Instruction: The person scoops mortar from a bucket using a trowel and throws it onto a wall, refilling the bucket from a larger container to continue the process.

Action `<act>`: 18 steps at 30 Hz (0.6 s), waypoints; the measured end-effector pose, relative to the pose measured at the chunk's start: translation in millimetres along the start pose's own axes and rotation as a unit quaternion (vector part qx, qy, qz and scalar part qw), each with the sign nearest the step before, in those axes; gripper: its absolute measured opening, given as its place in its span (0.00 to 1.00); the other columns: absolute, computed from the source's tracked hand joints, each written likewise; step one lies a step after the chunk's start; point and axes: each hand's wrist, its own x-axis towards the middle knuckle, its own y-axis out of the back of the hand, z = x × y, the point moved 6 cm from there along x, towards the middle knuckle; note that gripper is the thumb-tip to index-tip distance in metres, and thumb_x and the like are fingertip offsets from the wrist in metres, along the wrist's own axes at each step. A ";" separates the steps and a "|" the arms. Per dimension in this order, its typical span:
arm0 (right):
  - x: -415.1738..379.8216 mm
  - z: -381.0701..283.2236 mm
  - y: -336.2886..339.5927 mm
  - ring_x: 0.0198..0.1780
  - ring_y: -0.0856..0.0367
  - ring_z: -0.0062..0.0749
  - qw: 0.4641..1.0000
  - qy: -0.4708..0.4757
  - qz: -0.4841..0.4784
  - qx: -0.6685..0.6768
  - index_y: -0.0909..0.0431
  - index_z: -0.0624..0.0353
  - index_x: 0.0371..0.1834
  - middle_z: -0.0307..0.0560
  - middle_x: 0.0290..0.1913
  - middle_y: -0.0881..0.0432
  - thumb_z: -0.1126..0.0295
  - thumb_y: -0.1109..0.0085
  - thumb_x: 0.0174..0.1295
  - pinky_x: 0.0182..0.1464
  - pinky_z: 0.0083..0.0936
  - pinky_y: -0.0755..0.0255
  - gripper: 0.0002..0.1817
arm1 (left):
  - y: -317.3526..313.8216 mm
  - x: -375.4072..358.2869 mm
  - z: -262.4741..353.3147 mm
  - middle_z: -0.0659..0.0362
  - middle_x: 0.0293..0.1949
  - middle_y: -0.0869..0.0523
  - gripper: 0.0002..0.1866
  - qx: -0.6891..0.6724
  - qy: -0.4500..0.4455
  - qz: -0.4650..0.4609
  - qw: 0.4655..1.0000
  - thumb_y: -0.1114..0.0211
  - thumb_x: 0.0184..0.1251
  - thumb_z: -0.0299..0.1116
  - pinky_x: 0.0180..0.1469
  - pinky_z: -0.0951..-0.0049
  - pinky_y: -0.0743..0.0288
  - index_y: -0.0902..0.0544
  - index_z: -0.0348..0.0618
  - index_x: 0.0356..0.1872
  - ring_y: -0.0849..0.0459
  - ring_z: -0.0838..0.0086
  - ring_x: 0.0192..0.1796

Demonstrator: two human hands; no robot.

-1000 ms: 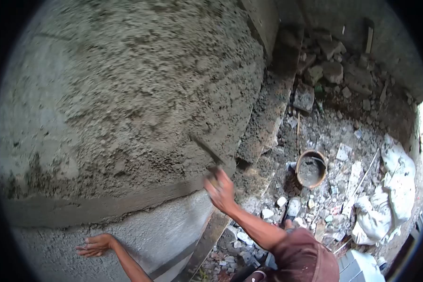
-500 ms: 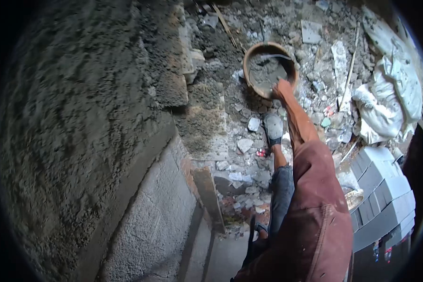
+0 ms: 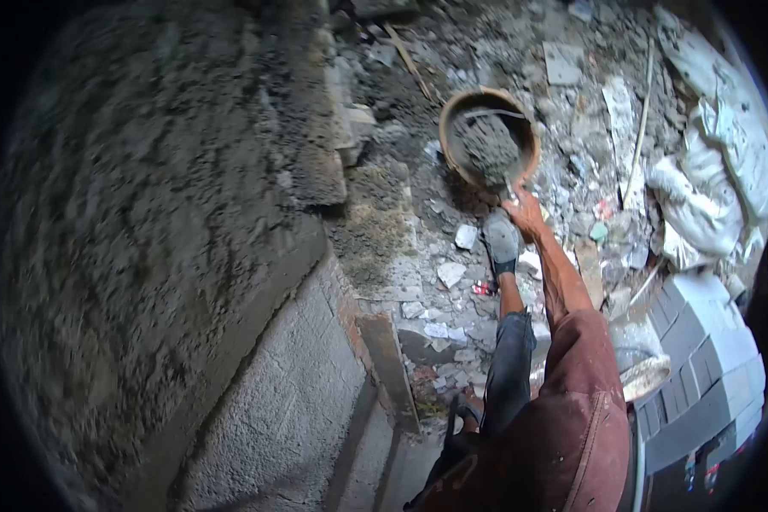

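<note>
My right hand (image 3: pixel 527 213) is closed around the handle of a trowel (image 3: pixel 511 189) at the near rim of a round, brown-rimmed bucket (image 3: pixel 532 158). A heap of wet grey mortar (image 3: pixel 486 145) covers the trowel's blade, so the blade itself is hidden. The heap lies within the bucket's mouth, and a thin pale bucket handle (image 3: pixel 495 112) crosses the far side. Just below the bucket, close to the hand, is my shoe (image 3: pixel 501 235), dusty and grey. My left hand is out of view.
Rubble (image 3: pixel 452 275) and broken pieces cover the ground. Fresh rough mortar coats the wall (image 3: pixel 136 213) at left, above a paler wall section (image 3: pixel 282 401). White sacks (image 3: pixel 700 205) lie at right, over stacked grey blocks (image 3: pixel 700 350). A thin stick (image 3: pixel 638 128) lies near the sacks.
My right hand has drawn back from inside the bucket to its near rim. A mortar heap now shows on the trowel, where the hand was reaching into the bucket before.
</note>
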 end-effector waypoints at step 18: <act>-119.4 -377.2 281.4 0.24 0.26 0.22 0.767 0.225 0.500 0.334 0.30 0.60 0.45 0.41 0.27 0.25 0.74 0.46 0.64 0.25 0.17 0.30 0.08 | 48.8 29.6 -6.5 0.48 0.74 0.57 0.33 0.068 0.334 0.088 0.936 0.65 0.72 0.56 0.66 0.34 0.65 0.47 0.51 0.73 0.60 0.45 0.74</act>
